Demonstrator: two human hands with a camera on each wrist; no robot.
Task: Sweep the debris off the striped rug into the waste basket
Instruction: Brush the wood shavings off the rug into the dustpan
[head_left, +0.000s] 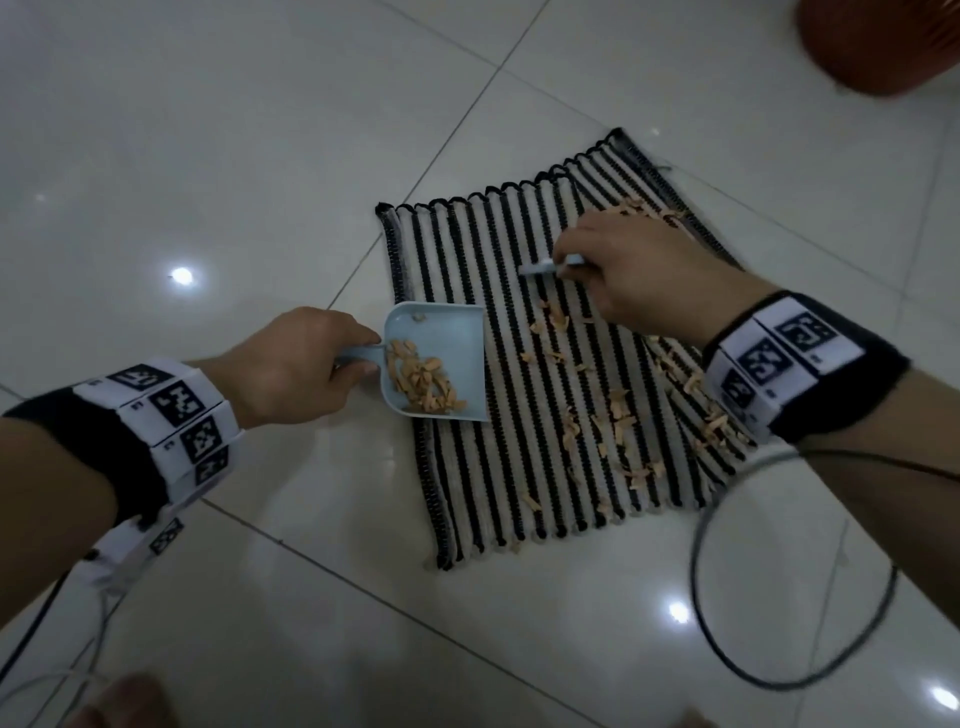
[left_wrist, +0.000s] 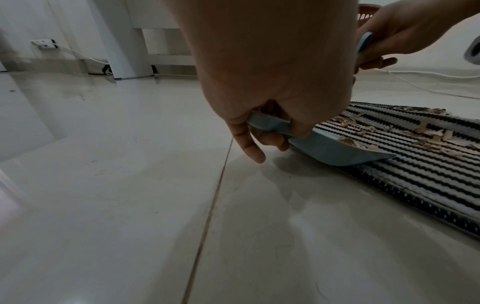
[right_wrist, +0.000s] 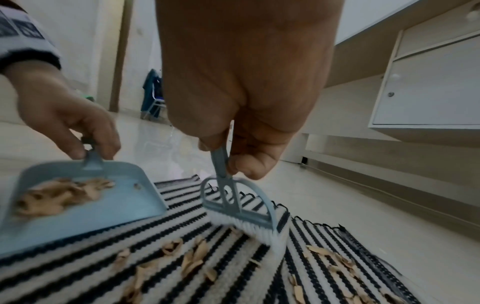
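A black-and-white striped rug (head_left: 524, 431) lies on the tiled floor, strewn with tan debris flakes (head_left: 613, 415). My left hand (head_left: 291, 364) grips the handle of a light blue dustpan (head_left: 441, 343), whose front lip rests on the rug's left part; a heap of flakes (head_left: 423, 382) lies in the pan. My right hand (head_left: 634, 275) holds the handle of a small blue brush (right_wrist: 241, 207), its white bristles down on the rug among the flakes. The reddish-brown waste basket (head_left: 878, 41) stands at the far right.
Glossy white floor tiles (head_left: 208, 156) surround the rug. A dark cable (head_left: 727, 597) loops over the floor at the lower right. A white cabinet (right_wrist: 428, 82) and white furniture legs (left_wrist: 122, 51) stand further off. A white cable (left_wrist: 428, 86) crosses the floor behind the rug.
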